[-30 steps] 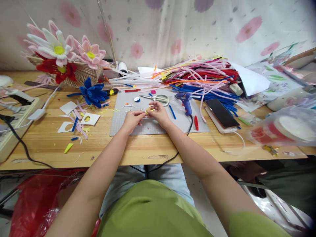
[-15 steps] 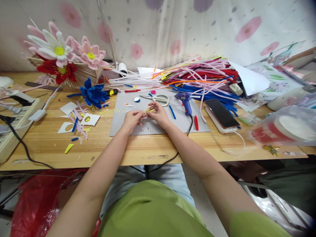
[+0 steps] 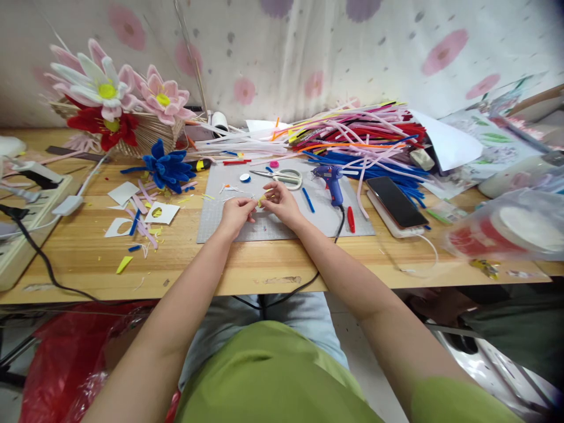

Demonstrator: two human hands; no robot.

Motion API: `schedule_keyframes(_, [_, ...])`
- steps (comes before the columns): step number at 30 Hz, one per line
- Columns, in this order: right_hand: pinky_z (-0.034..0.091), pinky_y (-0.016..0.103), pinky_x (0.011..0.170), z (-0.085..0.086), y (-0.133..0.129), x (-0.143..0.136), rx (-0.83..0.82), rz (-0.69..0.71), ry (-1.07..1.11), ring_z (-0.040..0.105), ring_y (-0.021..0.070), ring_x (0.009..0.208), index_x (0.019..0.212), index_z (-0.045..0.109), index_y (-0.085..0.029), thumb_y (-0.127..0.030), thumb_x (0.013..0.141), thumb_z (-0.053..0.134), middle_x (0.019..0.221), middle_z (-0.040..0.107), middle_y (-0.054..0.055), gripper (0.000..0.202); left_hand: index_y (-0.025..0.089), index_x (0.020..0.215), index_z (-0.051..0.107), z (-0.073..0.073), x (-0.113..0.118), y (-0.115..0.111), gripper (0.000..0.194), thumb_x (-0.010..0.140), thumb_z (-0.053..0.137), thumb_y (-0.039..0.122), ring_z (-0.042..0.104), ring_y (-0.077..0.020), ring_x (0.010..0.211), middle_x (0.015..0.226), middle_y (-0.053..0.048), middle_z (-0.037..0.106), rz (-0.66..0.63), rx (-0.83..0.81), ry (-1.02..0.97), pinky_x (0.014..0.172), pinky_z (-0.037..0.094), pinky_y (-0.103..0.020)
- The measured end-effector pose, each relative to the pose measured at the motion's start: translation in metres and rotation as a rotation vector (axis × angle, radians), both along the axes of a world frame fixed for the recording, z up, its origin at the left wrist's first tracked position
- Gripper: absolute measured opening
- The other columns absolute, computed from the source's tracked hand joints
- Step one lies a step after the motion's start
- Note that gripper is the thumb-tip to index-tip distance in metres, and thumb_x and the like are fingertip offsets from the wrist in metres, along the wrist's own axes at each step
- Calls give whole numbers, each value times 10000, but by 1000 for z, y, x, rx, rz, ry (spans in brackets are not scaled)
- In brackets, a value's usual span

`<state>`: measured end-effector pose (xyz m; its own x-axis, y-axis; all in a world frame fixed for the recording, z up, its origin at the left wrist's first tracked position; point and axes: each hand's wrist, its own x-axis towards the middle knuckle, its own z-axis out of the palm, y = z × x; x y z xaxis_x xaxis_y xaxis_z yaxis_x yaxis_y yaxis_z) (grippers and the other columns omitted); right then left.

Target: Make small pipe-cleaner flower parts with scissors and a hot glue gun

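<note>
Blue flower (image 3: 164, 165): upon the tabletop (image 3: 176, 267), left of the mat.
Left hand (image 3: 238, 215): fingertips pinched together, meeting the small yellow piece (image 3: 261, 201).
Yellow piece: between both hands, above the grey mat (image 3: 268, 230).
Right hand (image 3: 281, 205): fingers closed on yellow piece.
Glue gun (image 3: 330, 183): on mat.

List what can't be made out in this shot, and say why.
All in the head view, now:
Small yellow piece: exact shape too small to tell, partly covered by the fingers of the left hand and right hand.
Cup: details blurred behind the cloudy plastic bag.
Power strip: rest cut off by the left edge.
Red bag: bottom cut off by the lower edge.
</note>
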<state>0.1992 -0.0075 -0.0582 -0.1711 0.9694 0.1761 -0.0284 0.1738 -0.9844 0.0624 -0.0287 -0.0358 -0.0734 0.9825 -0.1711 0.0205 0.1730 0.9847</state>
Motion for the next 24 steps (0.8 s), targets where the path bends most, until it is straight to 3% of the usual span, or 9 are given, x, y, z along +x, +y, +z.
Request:
schedule_keyframes(12, [512,237,582,-2,2,1,-31,6,71,602,83,590,918,437,-219,-282,608,670,688,555,-71,393,101,645,637,11,-4,-4,199,615,654,297,432,-67,466,581,-12,563,-67,-46,-135,356,413,-194])
schedule_keyframes(24, [489,224,548,1,0,1,-44,-13,59,610,83,584,913,440,-213,-255,604,647,682,543,-78,374,108,668,647,8,-4,-4,235,561,699,311,432,-65,479,581,0,553,-58,-36,-116,368,408,-192])
